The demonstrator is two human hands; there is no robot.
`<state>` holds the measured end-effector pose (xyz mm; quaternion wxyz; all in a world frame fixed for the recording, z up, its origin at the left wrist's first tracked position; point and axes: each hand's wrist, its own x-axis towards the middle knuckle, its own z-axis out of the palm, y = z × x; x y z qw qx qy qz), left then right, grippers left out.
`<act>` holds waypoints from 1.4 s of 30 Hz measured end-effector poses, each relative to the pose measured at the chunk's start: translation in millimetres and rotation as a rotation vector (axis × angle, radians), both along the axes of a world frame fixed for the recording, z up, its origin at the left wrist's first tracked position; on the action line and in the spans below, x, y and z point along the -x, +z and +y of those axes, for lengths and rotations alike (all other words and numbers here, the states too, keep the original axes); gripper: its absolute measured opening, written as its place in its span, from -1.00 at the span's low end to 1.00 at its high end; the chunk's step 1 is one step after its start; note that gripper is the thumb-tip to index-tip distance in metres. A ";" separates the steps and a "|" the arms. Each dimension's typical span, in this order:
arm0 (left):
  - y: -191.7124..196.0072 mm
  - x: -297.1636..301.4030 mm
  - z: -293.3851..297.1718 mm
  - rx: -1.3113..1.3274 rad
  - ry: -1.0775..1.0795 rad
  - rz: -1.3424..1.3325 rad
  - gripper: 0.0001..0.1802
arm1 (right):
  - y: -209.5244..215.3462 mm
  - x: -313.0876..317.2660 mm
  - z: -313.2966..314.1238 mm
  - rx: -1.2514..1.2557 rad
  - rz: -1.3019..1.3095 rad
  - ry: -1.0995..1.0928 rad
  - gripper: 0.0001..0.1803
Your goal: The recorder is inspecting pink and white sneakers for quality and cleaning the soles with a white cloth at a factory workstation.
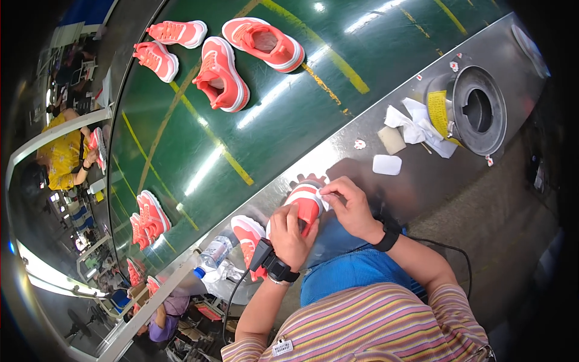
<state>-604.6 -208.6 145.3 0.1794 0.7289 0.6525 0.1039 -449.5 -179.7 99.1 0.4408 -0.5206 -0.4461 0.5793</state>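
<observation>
A coral sneaker (303,202) with white stripes and a white sole lies on the metal ledge in front of me. My left hand (289,234) is wrapped round its side and steadies it. Between the fingers of my right hand (351,208) a small white cloth (324,199) is pinched against the sneaker's upper. A second coral sneaker (246,237) rests just left of my left hand, partly hidden by the wrist device. My left hand covers part of the held shoe.
Several coral sneakers (220,75) stand on the green conveyor belt (289,114) beyond the metal ledge. To the right are a tape roll (479,110), crumpled white paper (416,123), a beige sponge (392,140) and a white pad (386,165). A bottle (215,252) lies at left. Co-workers (63,151) sit across the belt.
</observation>
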 end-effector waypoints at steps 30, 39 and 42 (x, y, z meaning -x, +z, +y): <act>-9.2 8.4 -43.3 -0.206 -0.376 -0.058 -0.50 | 10.2 -20.1 -22.4 -0.168 -0.254 0.379 -0.95; -7.4 10.3 -37.7 -0.230 -0.387 -0.044 -0.56 | 7.4 -10.2 -4.9 -0.298 -0.392 0.530 -0.95; -2.8 12.7 -32.6 -0.168 -0.451 -0.089 -0.56 | 3.2 -44.1 -13.3 -0.257 -0.462 0.494 -0.95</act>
